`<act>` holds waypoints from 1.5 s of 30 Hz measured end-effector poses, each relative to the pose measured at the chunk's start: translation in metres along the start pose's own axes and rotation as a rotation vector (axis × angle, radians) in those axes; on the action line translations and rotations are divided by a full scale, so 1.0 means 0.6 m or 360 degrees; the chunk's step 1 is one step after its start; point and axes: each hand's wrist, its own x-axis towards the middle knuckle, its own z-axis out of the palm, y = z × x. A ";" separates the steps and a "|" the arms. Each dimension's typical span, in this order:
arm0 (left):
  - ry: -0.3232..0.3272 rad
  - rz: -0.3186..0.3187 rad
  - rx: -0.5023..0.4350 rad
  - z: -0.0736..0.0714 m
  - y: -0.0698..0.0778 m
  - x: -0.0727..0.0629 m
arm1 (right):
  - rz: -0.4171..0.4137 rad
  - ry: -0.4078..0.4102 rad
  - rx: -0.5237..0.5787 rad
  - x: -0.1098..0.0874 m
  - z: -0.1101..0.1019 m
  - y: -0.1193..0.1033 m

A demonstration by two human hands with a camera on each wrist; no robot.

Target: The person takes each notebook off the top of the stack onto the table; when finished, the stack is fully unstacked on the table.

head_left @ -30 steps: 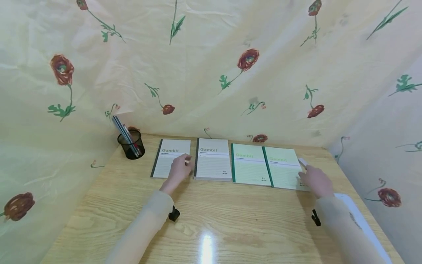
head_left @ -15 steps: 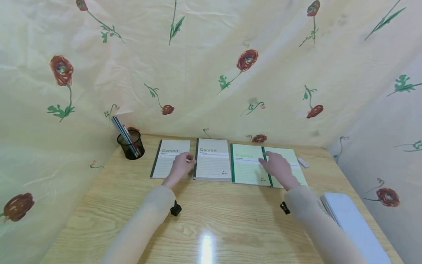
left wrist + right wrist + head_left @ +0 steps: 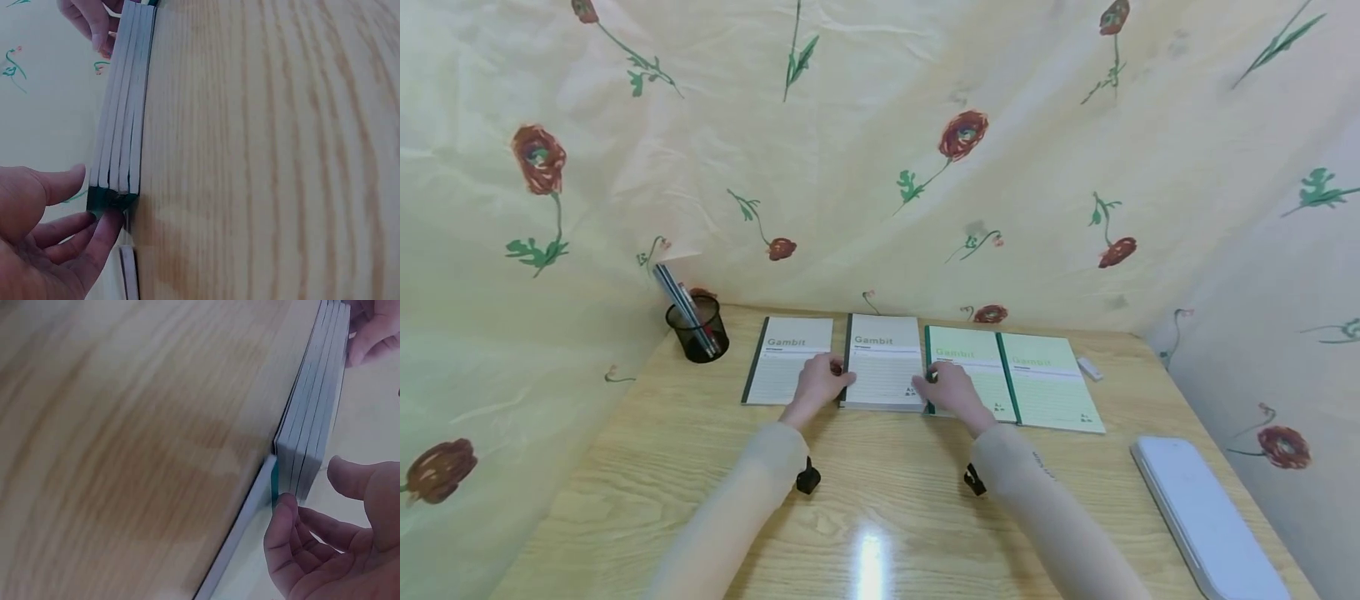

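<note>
A stack of several notebooks [image 3: 882, 362], with "Gambit" on its white top cover, lies between my two hands. My left hand [image 3: 817, 382] is at its dark spine; in the left wrist view its fingers [image 3: 103, 240] touch the bound end, thumb apart from the stack. My right hand [image 3: 953, 390] is at the opposite side, over the left edge of a green-spined notebook [image 3: 988, 379]. In the right wrist view its fingertips [image 3: 286, 509] touch the page edges of the stack [image 3: 312, 394], thumb lifted away. Neither hand encloses the stack.
Another white notebook [image 3: 786, 358] lies left of the stack, and a second green-spined one [image 3: 1052, 383] lies right. A mesh cup [image 3: 698, 333] with pens stands back left. A small white eraser-like block [image 3: 1090, 369] and a long white case [image 3: 1206, 517] lie on the right.
My right hand has moved left from the small white block, across the green notebooks, to the stack's right side. My left hand has shifted slightly right against the spine. The notebooks look unmoved.
</note>
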 end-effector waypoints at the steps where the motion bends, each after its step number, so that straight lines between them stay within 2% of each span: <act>1: 0.0009 0.0002 -0.0002 0.002 0.000 0.000 | -0.0014 0.0006 0.0012 0.000 0.004 -0.001; 7: 0.0054 -0.0023 -0.0014 0.008 0.003 -0.001 | -0.0076 0.0047 0.0015 0.001 0.016 -0.006; 15: 0.0030 -0.0175 0.0021 0.009 0.006 0.001 | -0.0139 0.0078 0.0019 0.001 0.020 -0.005; 19: 0.0052 -0.0236 0.0012 0.004 0.007 0.000 | -0.0123 0.0071 0.0029 0.000 0.020 -0.006; 26: 0.0120 -0.0243 -0.0060 -0.007 0.010 -0.005 | -0.0113 0.0066 0.0022 -0.002 0.021 -0.007; 34: 0.0126 -0.0269 -0.0145 -0.020 0.010 -0.008 | -0.0128 0.0067 -0.0001 -0.006 0.020 -0.005; 40: 0.0136 -0.0228 -0.0225 -0.038 0.008 -0.020 | -0.0133 0.0042 0.0028 -0.006 0.018 -0.005; 45: 0.0157 -0.0240 -0.0281 -0.074 -0.003 -0.031 | -0.0145 0.0044 0.0039 -0.007 0.017 -0.005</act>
